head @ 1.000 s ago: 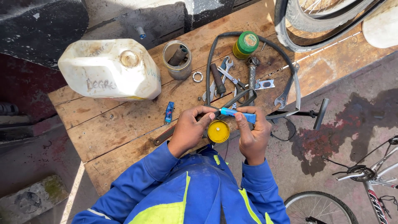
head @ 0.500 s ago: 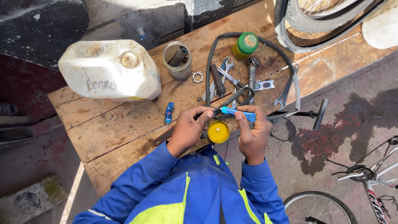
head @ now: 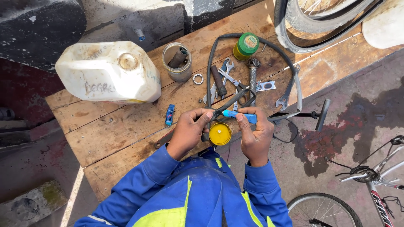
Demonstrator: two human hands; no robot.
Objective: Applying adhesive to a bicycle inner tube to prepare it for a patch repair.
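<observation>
rough wooden planks are serving as the counter (head: 126,138). white jug (head: 107,71) is lying far left. left hand (head: 189,130) is pinching the black inner tube (head: 229,103); yellow tin (head: 220,133) is sitting between the hands; right hand (head: 254,134) is gripping a blue tool (head: 235,114), lying crosswise toward the tube. wrenches (head: 227,80) are lying beyond.

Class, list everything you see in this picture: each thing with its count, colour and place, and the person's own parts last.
jerrycan: one, white, bench left
tin can: one, grey, beside jerrycan
green-lidded jar: one, bench top
spanners: several, metal, bench middle
inner tube: one, black, looped around the tools
yellow tin: one, bench edge, between the hands
blue tube: one, in right hand
bicycle: one, lower right
wooden bench: one, brown
left hand: pinching inner tube
right hand: holding blue tube
</observation>
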